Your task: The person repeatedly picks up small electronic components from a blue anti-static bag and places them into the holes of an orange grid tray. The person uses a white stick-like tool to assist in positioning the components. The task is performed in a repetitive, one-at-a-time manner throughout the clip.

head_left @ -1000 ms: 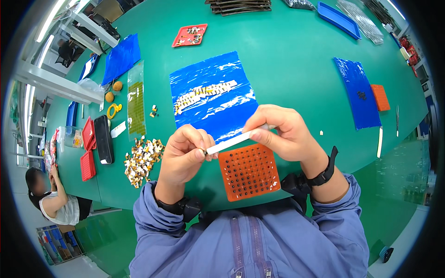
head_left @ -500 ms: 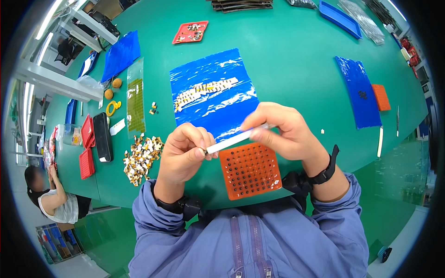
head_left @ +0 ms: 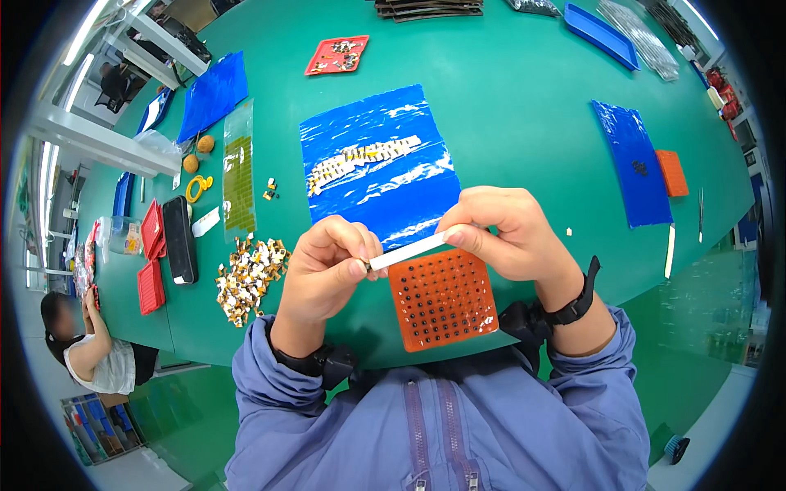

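Observation:
A flat white stick (head_left: 407, 250) spans the gap between my two hands. My right hand (head_left: 512, 233) is closed in a pinch on its right end. My left hand (head_left: 323, 266) pinches a tiny dark-and-brassy part (head_left: 367, 265) against the stick's left tip; its exact kind is too small to make out. Just below the stick lies an orange square tray (head_left: 446, 333) with rows of small black pieces. Beyond my hands is a shiny blue sheet (head_left: 393, 114), bearing a band of small white-and-yellow parts (head_left: 360, 160).
Left of my left hand is a loose pile of small white-and-brown parts (head_left: 250, 278). Farther left are a black case (head_left: 178, 239), red trays (head_left: 151, 286) and yellow scissors (head_left: 196, 188). A red tray (head_left: 319, 64) sits ahead; another blue sheet (head_left: 626, 155) lies right. A co-worker (head_left: 98, 348) sits far left.
My right hand has shifted slightly, its fingers settling from a blurred motion into a steady pinch on the stick's end. The left hand stays nearly in place.

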A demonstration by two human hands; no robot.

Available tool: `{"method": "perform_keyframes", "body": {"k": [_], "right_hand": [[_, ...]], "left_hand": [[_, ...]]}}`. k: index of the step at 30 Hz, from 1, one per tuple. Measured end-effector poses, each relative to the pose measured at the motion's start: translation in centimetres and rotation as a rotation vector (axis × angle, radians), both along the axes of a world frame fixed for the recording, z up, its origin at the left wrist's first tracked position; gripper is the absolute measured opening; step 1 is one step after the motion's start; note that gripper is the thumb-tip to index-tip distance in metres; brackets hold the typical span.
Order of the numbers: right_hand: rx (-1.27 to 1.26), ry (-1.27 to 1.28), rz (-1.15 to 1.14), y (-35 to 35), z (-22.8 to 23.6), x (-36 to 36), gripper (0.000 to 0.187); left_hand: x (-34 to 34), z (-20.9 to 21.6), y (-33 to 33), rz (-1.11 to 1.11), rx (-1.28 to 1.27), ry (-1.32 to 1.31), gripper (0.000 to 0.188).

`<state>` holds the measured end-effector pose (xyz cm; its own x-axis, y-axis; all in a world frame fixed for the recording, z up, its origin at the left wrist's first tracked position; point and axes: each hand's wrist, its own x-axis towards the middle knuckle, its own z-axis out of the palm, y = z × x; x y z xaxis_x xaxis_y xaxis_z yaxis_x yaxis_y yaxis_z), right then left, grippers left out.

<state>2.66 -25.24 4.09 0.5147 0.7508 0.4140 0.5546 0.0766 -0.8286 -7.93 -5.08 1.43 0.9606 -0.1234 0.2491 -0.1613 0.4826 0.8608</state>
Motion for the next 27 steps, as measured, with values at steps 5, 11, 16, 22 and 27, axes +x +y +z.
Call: {"method": "perform_keyframes", "body": {"k": [5, 11, 16, 22, 27], "right_hand": [[0.041, 0.088, 0.027, -0.1, -0.8, 0.0, 0.010], [-0.064, 0.307, 0.068, -0.2, -0.4, -0.1, 0.011], [-0.034, 0.343, 0.026, 0.0, 0.4, -0.5, 0.008], [0.178, 0.110, -0.066, 0.6, 0.5, -0.8, 0.009], [0.194, -0.193, -0.074, 1.9, 1.9, -2.0, 0.010]], "left_hand": [[0.2, -0.2, -0.2, 0.005, -0.074, -0.031, 0.006], [0.1, 0.3, -0.4, 0.066, -0.075, 0.049, 0.005], [0.2, 0.3, -0.5, 0.181, -0.038, 0.064, 0.005], [0.4, 1.0, 0.7, 0.374, 0.043, 0.100, 0.003], [0.5, 1.5, 2.8, 0.450, 0.300, 0.122, 0.005]]}}
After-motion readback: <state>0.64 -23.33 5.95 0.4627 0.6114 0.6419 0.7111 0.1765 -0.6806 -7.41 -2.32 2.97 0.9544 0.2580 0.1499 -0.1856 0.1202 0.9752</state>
